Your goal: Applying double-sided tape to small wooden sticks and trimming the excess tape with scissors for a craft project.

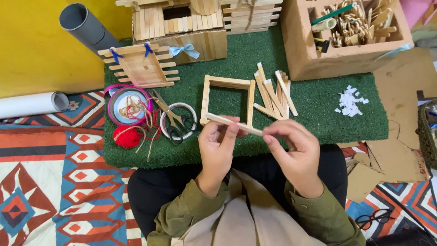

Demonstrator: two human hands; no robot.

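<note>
Green mat (318,109); stick (234,124) between grips.

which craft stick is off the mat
The stick held between both hands; the loose pile and the square frame lie on the green mat.

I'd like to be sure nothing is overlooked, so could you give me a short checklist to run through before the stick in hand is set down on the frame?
1. Stick gripped at both ends by left hand and right hand: ok.
2. Square stick frame lying flat on the green mat: ok.
3. Near side of the frame free to take the stick: ok, only three sides are laid.
4. Glue on the stick: cannot tell.
5. Spare sticks close by, right of the frame: ok.
6. Scissors clear of the frame: ok, they lie to its left.
</note>
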